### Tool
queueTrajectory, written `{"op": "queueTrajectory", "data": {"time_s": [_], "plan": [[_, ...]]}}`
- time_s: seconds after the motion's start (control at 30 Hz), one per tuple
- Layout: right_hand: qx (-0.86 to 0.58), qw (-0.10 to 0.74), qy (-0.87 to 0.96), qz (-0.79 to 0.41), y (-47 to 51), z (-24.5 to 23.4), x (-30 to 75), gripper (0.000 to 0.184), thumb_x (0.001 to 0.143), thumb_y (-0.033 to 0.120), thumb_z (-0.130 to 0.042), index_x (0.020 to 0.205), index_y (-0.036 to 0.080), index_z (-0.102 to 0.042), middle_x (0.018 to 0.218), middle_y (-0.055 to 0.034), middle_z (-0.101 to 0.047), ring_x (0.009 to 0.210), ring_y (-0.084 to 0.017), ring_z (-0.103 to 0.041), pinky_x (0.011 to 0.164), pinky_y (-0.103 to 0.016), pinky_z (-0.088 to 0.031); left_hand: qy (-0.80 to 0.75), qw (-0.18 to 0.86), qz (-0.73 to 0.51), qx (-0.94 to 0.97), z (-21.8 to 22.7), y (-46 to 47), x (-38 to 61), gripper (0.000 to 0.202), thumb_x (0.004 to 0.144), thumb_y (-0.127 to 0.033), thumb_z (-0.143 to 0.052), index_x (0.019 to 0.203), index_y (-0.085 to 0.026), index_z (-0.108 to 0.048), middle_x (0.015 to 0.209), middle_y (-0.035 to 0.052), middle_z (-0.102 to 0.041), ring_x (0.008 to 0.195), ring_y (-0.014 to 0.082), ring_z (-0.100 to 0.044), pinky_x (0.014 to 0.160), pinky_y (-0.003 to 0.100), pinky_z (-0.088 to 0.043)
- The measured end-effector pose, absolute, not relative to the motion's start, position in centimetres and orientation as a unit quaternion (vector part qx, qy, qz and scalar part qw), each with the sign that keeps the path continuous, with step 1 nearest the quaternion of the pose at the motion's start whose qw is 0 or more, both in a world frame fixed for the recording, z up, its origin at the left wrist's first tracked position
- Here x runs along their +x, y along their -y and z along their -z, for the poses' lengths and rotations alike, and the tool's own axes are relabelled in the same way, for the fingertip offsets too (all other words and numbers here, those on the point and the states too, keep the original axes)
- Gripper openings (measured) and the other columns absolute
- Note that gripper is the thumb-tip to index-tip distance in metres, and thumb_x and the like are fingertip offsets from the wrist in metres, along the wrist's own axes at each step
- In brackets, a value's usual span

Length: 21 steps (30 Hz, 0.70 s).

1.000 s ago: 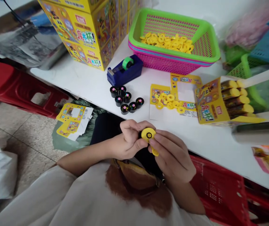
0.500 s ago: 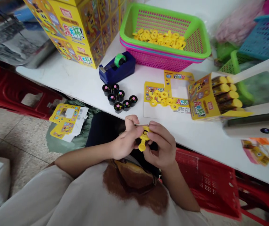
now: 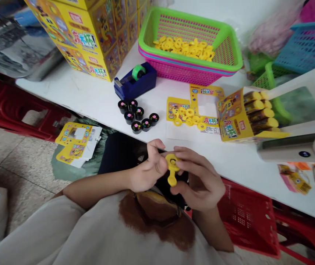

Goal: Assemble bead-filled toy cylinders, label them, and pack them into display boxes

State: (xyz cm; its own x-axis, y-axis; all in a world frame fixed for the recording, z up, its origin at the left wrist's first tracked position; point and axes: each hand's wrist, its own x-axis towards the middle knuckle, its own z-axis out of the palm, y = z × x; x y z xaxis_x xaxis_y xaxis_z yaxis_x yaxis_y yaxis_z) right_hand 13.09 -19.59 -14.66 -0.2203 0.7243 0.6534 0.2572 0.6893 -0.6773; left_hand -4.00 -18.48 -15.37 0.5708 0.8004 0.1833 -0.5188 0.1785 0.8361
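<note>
Both hands meet in front of my chest, just below the white table's (image 3: 246,165) front edge. My left hand (image 3: 148,169) and my right hand (image 3: 198,176) are closed together on a small yellow plastic piece (image 3: 172,166) with a round head and a short stem. Several black caps with coloured centres (image 3: 137,116) stand on the table just beyond my hands. To their right, several yellow rings (image 3: 189,116) lie on a flat yellow card (image 3: 205,106).
A green basket (image 3: 229,36) holding many yellow rings sits stacked on pink ones at the back. A blue tape dispenser (image 3: 134,81), stacked yellow boxes (image 3: 91,33) and an open box of yellow-capped tubes (image 3: 246,114) surround it. Red crates (image 3: 251,217) stand below.
My hands have kept turning the yellow piece; its stem now points down. The view has shifted slightly, so the table's things sit a little further left.
</note>
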Motion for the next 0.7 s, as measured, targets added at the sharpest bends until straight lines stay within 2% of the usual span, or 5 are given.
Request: {"op": "queueTrajectory", "data": {"time_s": [0.13, 0.27, 0.5, 0.63, 0.7], "plan": [[-0.338, 0.577, 0.681, -0.299, 20.1, 15.1, 13.4, 0.037, 0.095, 0.040, -0.077, 0.130, 0.031, -0.074, 0.131, -0.0103, -0.072, 0.123, -0.029, -0.073, 0.100, -0.049, -0.067, -0.123, 0.526, -0.487, 0.686, 16.7, 17.6, -4.3, 0.017, 0.112, -0.046, -0.037, 0.117, -0.033, -0.028, 0.117, 0.0044, -0.063, 0.101, 0.0162, -0.063, 0.090, 0.037, -0.051], [-0.429, 0.554, 0.580, -0.416, 20.7, 16.0, 12.5, 0.046, 0.093, 0.047, -0.077, 0.134, 0.027, -0.071, 0.121, -0.0101, -0.078, 0.105, -0.023, -0.077, 0.086, -0.036, -0.069, -0.237, 0.349, -0.458, 0.783, 18.9, 16.7, -4.6, 0.029, 0.106, -0.055, -0.046, 0.114, -0.029, -0.039, 0.120, 0.0102, -0.064, 0.117, 0.0282, -0.060, 0.100, 0.055, -0.043], [-0.405, 0.482, 0.400, -0.666, 19.8, 15.5, 11.7, 0.039, 0.076, 0.059, -0.088, 0.087, 0.022, -0.081, 0.068, 0.0006, -0.072, 0.059, -0.014, -0.066, 0.057, -0.025, -0.061, -0.255, 0.244, -0.423, 0.834, 19.5, 16.7, -5.1, 0.018, 0.102, -0.046, -0.061, 0.108, -0.030, -0.055, 0.120, 0.0054, -0.069, 0.108, 0.0260, -0.061, 0.095, 0.048, -0.041], [-0.445, 0.480, 0.360, -0.665, 19.6, 14.6, 14.3, 0.042, 0.067, 0.050, -0.096, 0.099, 0.025, -0.085, 0.086, -0.0031, -0.082, 0.071, -0.020, -0.077, 0.074, -0.039, -0.069, -0.247, 0.169, -0.524, 0.798, 19.4, 15.7, -6.1, 0.034, 0.100, -0.060, -0.062, 0.117, -0.034, -0.049, 0.134, 0.0074, -0.064, 0.112, 0.0235, -0.061, 0.093, 0.043, -0.047], [-0.492, 0.492, 0.358, -0.623, 19.4, 14.5, 16.3, 0.049, 0.065, 0.046, -0.098, 0.107, 0.025, -0.084, 0.096, -0.0065, -0.084, 0.079, -0.025, -0.080, 0.086, -0.050, -0.069, -0.279, 0.099, -0.599, 0.744, 19.9, 15.3, -7.1, 0.038, 0.098, -0.052, -0.068, 0.120, -0.034, -0.044, 0.138, 0.0092, -0.058, 0.117, 0.0230, -0.060, 0.090, 0.040, -0.050]]}}
